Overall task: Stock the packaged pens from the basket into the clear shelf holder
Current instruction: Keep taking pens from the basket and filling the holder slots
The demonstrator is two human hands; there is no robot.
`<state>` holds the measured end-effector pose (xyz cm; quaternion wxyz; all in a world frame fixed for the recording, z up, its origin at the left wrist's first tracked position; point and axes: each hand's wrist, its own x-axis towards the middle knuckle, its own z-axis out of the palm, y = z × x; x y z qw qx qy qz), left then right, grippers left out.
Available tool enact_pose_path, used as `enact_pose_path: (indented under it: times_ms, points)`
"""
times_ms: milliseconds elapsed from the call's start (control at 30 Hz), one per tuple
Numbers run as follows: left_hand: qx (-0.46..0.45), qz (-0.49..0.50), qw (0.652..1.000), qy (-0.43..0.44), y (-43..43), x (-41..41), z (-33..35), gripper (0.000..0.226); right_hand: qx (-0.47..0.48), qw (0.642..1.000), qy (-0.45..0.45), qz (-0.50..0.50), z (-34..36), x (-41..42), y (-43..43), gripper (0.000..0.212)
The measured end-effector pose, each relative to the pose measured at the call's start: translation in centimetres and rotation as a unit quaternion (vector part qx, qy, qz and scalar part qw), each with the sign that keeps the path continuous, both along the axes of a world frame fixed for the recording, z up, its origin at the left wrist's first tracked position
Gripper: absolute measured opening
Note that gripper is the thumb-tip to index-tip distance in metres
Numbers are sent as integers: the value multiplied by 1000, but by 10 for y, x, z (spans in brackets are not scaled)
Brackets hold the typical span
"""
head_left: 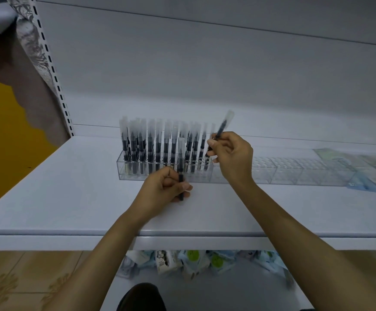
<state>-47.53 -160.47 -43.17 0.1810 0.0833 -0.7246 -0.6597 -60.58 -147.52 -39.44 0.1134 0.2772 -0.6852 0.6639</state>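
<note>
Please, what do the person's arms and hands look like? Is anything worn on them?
Both are bare. The left hand and right hand wear no gloves, and I see no ring, watch or bracelet. No sleeve shows on the left forearm or the right forearm.

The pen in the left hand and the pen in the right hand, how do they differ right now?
The left pen, gripped by the left hand, stands upright; the right pen, pinched by the right hand, tilts, top leaning right. The left pen is low, in front of the clear holder; the right pen is higher, by the right end of the stocked pens. Both are dark pens in clear sleeves, neither slotted yet.
</note>
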Motion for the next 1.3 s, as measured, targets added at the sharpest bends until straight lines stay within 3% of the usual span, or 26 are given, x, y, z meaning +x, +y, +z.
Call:
enact_pose_path:
  times_ms: [100, 433, 1300]
  points:
    - [1, -5, 1000, 1, -2, -1, -1, 16, 9, 1000, 19, 3, 0, 3, -3, 5]
    - [-2, -19, 1000, 14, -2, 0, -2, 24, 195, 977, 51, -61, -9, -6, -20, 20]
    - [-34, -20, 999, 13, -4, 1, -3, 14, 213, 972, 41, -94, -3, -2, -12, 19]
